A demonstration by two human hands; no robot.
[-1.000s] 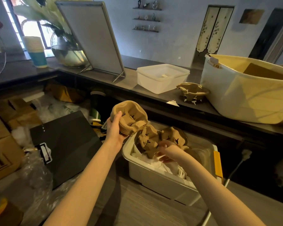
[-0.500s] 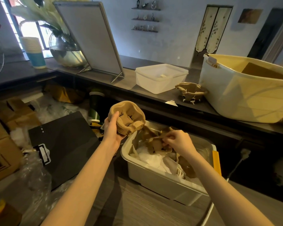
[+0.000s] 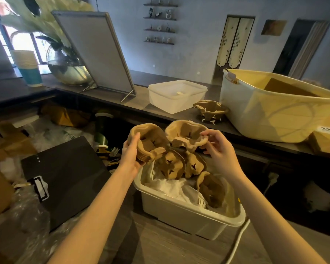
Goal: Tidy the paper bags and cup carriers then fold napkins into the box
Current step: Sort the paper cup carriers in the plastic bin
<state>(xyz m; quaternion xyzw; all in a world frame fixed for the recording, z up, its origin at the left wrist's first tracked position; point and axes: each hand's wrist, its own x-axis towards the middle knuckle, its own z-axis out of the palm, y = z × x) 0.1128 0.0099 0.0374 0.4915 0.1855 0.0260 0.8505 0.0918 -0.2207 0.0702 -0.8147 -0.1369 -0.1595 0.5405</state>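
Carriers held above the bin, counter behind.
The bin (image 3: 189,216) sat before the counter (image 3: 141,103); on it, a tub (image 3: 176,96) stood left of a carrier stack (image 3: 210,109).

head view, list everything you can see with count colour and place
cup carriers in hands: two, tan, above the bin
loose cup carriers: several, tan, in the bin
bin: one, beige, on the wood surface
white paper: crumpled, in the bin
carrier stack: one, tan, on the counter
lidded box: one, white, on the counter
large tub: one, cream, counter right
sign frame: one, grey, leaning on the counter
paper cups: one stack, cream and teal, far left
black board: one, left of the bin
left hand: grips one carrier
right hand: pinches the other's rim
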